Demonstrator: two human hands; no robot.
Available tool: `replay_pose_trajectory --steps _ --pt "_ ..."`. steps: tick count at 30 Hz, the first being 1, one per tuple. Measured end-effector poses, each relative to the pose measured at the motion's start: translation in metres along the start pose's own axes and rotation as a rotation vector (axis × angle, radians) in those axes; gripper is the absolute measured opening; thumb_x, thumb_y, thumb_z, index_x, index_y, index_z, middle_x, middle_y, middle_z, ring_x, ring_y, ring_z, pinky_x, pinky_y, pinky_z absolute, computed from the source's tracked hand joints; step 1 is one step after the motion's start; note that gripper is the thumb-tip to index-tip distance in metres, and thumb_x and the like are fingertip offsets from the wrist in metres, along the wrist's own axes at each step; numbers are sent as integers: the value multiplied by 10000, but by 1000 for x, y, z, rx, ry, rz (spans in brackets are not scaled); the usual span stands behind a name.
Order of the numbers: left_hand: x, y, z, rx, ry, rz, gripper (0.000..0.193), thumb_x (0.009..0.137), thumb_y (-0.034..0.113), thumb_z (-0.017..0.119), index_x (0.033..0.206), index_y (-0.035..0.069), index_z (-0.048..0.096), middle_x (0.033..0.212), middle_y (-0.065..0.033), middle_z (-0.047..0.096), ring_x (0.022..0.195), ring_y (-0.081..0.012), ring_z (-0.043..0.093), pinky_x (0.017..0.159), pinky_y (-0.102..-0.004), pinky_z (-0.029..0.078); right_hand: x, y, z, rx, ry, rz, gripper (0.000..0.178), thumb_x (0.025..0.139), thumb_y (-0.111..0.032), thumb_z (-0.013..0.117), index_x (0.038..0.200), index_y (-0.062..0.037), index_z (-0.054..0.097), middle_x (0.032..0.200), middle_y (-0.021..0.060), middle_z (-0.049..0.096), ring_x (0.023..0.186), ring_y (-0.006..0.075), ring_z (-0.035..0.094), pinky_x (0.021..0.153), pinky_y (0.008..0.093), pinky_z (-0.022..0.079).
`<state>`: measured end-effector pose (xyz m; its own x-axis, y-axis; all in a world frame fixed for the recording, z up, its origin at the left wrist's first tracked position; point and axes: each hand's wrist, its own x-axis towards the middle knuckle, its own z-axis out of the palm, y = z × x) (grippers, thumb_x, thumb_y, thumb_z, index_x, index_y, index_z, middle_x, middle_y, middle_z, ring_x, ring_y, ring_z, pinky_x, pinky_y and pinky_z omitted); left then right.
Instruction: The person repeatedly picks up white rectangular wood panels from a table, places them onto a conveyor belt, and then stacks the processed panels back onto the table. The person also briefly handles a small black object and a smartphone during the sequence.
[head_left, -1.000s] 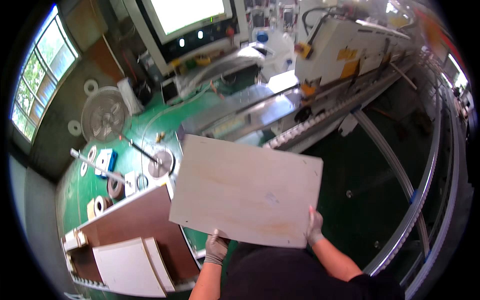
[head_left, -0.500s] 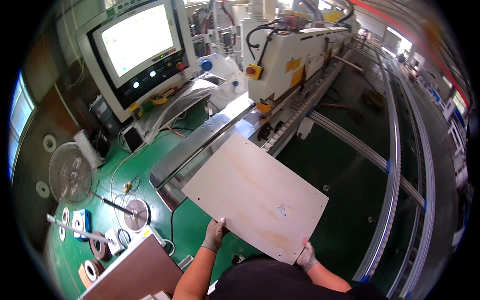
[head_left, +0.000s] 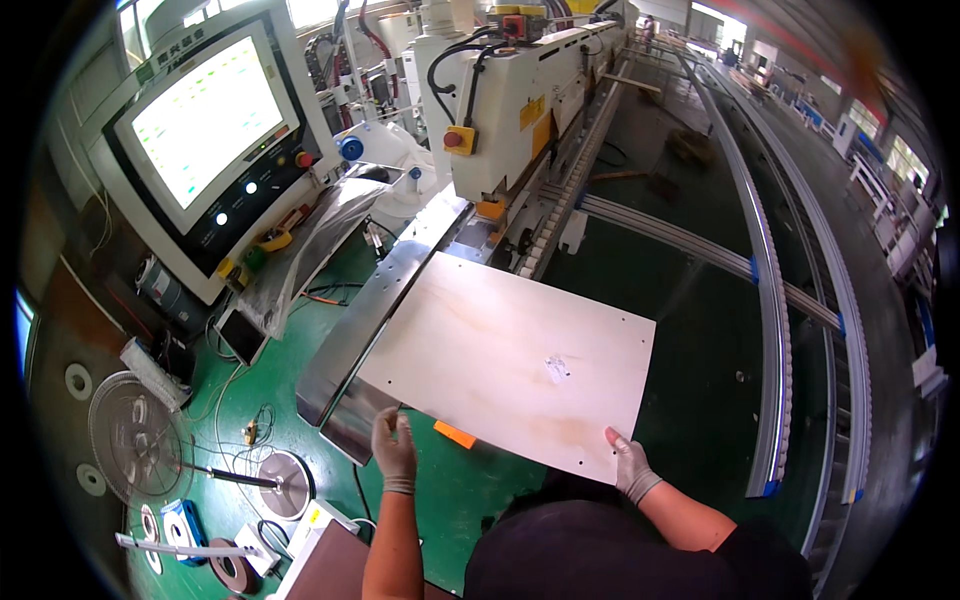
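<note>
A pale rectangular board [head_left: 500, 350] with small holes near its corners and a small printed label lies in front of me. Its far left edge runs along the slot of a metal machine table [head_left: 365, 320], while its near right part sticks out past the table. My right hand [head_left: 635, 470], in a light glove, grips the near right corner, thumb on top and fingers hidden below. Just off the board's near left edge is my left hand [head_left: 394, 450], also gloved, fingers loosely bent and apart, holding nothing.
A long white machine [head_left: 520, 110] stands ahead, with a control screen [head_left: 210, 120] at left. Roller rails [head_left: 765, 340] run along the right. A standing fan [head_left: 140, 430], tape rolls [head_left: 232, 565] and a brown panel [head_left: 330, 565] are at lower left. An orange piece [head_left: 455, 434] shows under the board.
The board has turned, its left edge now in line with the metal table's slot. My left hand has let go of it; my right hand still holds its corner. The view has shifted right.
</note>
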<state>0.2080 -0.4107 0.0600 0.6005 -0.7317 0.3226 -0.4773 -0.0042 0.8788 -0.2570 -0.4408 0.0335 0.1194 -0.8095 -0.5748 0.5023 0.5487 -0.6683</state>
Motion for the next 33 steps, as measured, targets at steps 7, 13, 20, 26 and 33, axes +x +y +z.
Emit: replay_pose_trajectory --steps 7,13,20,26,33 --pt "53 -14 -48 917 -307 61 882 843 539 795 1523 65 494 1618 -159 466 1556 -379 343 1286 -521 234 16 -11 32 -103 101 -22 500 1071 -302 634 1429 44 590 1378 160 683 1244 305 681 1085 455 553" --pt "59 -5 -32 1002 -316 -22 993 759 551 850 1545 81 468 1645 -154 428 1567 -391 321 1295 -543 213 45 -33 37 -24 272 -27 443 995 -297 764 1216 79 687 1166 137 744 1017 259 748 919 423 618" --pt "59 -24 -27 1046 -336 52 998 774 563 833 1544 44 466 1599 -215 469 1513 -455 380 1249 -597 297 108 -77 20 -105 400 -54 450 958 -346 810 1150 51 722 1073 90 747 941 211 737 850 390 609" --pt "64 -1 -20 1180 -398 2 952 873 596 754 1598 57 454 1620 -216 477 1524 -415 395 1234 -581 333 170 -147 18 -29 357 -3 465 990 -391 769 1135 49 724 1065 97 754 945 213 741 825 393 609" --pt "53 -46 -36 1284 -411 32 959 883 616 726 1604 48 449 1634 -196 470 1541 -403 377 1231 -597 293 248 -202 10 199 234 10 530 1021 -405 705 1361 -5 635 1277 143 729 1147 319 718 1023 495 579"
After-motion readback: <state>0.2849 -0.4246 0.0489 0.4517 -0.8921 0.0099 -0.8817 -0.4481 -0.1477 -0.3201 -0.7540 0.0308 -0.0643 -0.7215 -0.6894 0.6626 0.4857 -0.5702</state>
